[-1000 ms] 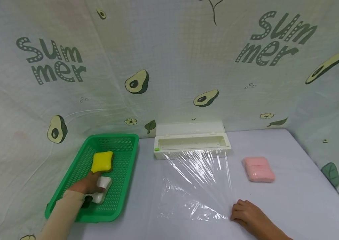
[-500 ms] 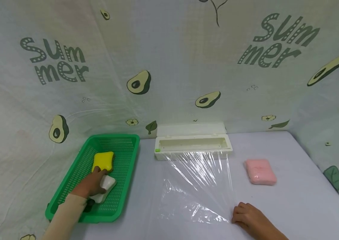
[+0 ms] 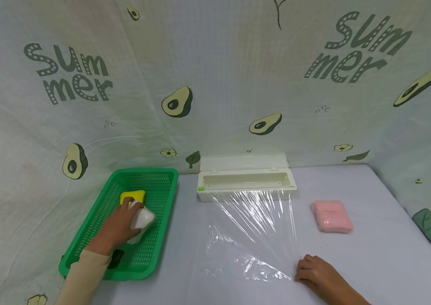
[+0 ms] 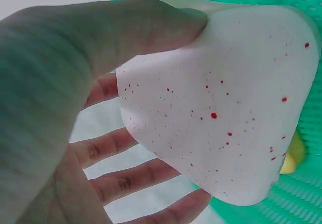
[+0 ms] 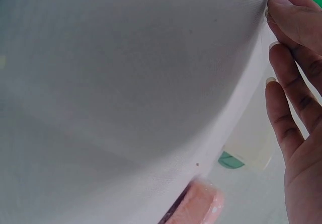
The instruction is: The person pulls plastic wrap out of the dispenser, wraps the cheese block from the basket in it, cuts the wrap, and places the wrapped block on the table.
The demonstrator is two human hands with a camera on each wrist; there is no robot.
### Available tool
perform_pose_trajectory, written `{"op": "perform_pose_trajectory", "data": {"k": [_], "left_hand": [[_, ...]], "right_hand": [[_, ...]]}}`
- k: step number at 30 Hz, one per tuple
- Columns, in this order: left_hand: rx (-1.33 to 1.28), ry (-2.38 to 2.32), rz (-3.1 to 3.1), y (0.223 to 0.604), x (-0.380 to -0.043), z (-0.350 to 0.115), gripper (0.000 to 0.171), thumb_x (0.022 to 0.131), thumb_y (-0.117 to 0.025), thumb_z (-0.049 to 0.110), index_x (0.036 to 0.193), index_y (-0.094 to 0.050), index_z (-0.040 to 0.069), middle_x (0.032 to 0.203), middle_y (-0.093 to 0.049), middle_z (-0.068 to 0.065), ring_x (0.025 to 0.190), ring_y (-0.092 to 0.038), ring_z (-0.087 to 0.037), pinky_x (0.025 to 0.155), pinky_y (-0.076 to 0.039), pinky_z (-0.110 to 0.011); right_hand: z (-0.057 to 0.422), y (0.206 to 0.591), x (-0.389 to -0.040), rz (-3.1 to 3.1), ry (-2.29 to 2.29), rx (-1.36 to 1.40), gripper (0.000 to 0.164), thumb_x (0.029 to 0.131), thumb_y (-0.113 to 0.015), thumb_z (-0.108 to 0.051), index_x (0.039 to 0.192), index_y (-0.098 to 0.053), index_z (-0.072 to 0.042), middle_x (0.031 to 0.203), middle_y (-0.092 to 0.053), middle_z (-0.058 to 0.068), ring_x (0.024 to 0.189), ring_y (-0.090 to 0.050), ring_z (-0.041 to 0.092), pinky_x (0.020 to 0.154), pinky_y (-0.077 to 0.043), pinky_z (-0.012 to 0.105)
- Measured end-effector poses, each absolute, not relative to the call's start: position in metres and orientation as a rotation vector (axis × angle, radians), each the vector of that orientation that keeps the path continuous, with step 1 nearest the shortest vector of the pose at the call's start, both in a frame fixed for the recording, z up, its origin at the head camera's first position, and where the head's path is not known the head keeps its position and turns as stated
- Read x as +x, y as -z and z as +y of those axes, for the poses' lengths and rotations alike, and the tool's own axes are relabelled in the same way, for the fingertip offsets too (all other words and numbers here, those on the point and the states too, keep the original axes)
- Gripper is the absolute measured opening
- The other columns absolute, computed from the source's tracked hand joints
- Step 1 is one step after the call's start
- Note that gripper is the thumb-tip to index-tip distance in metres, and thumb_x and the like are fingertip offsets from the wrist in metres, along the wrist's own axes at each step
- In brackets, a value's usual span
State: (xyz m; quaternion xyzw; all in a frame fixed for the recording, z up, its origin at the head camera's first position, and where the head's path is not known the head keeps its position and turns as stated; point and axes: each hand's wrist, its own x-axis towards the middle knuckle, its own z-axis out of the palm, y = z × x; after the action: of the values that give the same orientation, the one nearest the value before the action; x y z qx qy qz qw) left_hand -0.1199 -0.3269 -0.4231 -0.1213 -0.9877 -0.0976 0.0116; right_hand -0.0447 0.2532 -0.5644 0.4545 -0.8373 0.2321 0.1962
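Observation:
My left hand [image 3: 114, 231] holds a white sponge [image 3: 144, 218] inside the green basket [image 3: 167, 216]. In the left wrist view the thumb presses one face of the red-specked sponge [image 4: 236, 98] and the fingers lie behind it. A yellow sponge [image 3: 136, 195] sits just beyond, partly covered. At the front right, my right hand [image 3: 316, 275] pinches a corner of clear plastic wrap [image 3: 250, 250], which runs from the white wrap dispenser [image 3: 209, 196]. In the right wrist view, thumb and forefinger of that hand [image 5: 302, 83] meet at the tips; the film is hard to make out there.
A pink sponge [image 3: 332, 216], seemingly wrapped in film, lies right of the sheet on the white table [image 3: 375, 250]. The dispenser's lid [image 3: 244, 162] stands open against the printed cloth backdrop [image 3: 215, 76]. A dark object [image 3: 115, 258] lies in the basket near the left wrist.
My left hand has shifted up and right within the basket, raising the white sponge so that it covers part of the yellow one. My right hand stays at the wrap's corner.

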Motion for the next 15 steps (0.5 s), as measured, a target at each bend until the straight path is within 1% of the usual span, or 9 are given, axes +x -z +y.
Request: {"op": "perform_pose_trajectory", "data": {"k": [4, 10, 12, 15], "left_hand": [[-0.419, 0.257, -2.989, 0.409, -0.116, -0.316, 0.068, 0.070, -0.098, 0.007, 0.128, -0.062, 0.004, 0.136, -0.049, -0.031, 0.102, -0.057, -0.046, 0.063, -0.059, -0.059], [-0.488, 0.159, -2.881, 0.384, -0.108, -0.290, 0.069, 0.070, -0.099, 0.010, 0.128, -0.063, 0.003, 0.135, -0.053, -0.028, 0.103, -0.060, -0.046, 0.062, -0.058, -0.057], [-0.525, 0.121, -2.846, 0.377, -0.105, -0.278, 0.070, 0.069, -0.100, 0.011, 0.128, -0.064, 0.002, 0.134, -0.054, -0.028, 0.101, -0.061, -0.045, 0.063, -0.059, -0.056], [-0.575, 0.086, -2.809, 0.370, -0.101, -0.258, 0.070, 0.068, -0.101, 0.014, 0.127, -0.065, 0.003, 0.135, -0.055, -0.028, 0.100, -0.062, -0.044, 0.065, -0.059, -0.054]], "right_hand": [[0.254, 0.565, -0.044, -2.337, -0.648, 1.271, 0.019, 0.065, -0.085, -0.016, 0.079, -0.074, -0.024, 0.088, -0.063, -0.018, 0.080, -0.053, 0.002, 0.071, -0.042, 0.016], [0.254, 0.565, -0.044, -2.337, -0.642, 1.272, 0.009, 0.076, -0.082, -0.022, 0.080, -0.075, -0.025, 0.088, -0.063, -0.017, 0.081, -0.054, 0.002, 0.072, -0.043, 0.017], [0.254, 0.564, -0.044, -2.325, -0.639, 1.274, 0.010, 0.074, -0.083, -0.022, 0.079, -0.075, -0.025, 0.088, -0.063, -0.016, 0.081, -0.054, 0.003, 0.072, -0.042, 0.018], [0.252, 0.564, -0.045, -2.308, -0.636, 1.273, 0.016, 0.068, -0.084, -0.018, 0.079, -0.075, -0.024, 0.088, -0.063, -0.016, 0.080, -0.053, 0.003, 0.070, -0.041, 0.017]]}}
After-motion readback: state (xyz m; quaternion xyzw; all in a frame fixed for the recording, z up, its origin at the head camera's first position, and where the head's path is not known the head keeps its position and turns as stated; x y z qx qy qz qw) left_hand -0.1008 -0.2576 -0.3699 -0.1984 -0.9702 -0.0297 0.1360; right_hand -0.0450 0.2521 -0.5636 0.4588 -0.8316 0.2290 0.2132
